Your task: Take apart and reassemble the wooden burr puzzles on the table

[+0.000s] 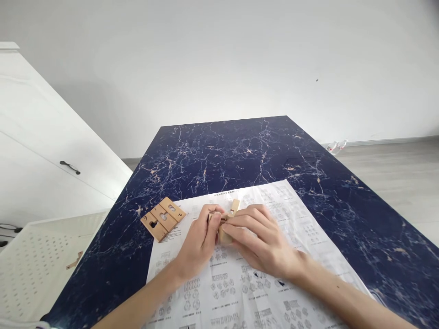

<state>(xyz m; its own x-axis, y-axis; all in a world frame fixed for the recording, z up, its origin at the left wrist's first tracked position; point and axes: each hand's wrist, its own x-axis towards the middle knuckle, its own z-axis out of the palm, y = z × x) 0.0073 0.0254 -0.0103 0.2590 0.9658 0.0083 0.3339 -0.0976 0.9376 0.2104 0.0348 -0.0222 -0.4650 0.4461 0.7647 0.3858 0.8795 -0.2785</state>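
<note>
My left hand and my right hand meet over the printed sheet. Between them they grip a small pale wooden puzzle, whose shape is mostly covered by my fingers. One light wooden stick juts up from behind the fingertips, angled away from me. Left of my hands, flat wooden slotted pieces lie side by side, partly on the paper's edge. Numbers are written on them, and dark and light cut-outs show in their middles.
The table has a dark blue marbled top. A white perforated basket stands low at the left, below a white cabinet with a dark handle. Beyond the right edge, a clear object with red marks sits near the floor.
</note>
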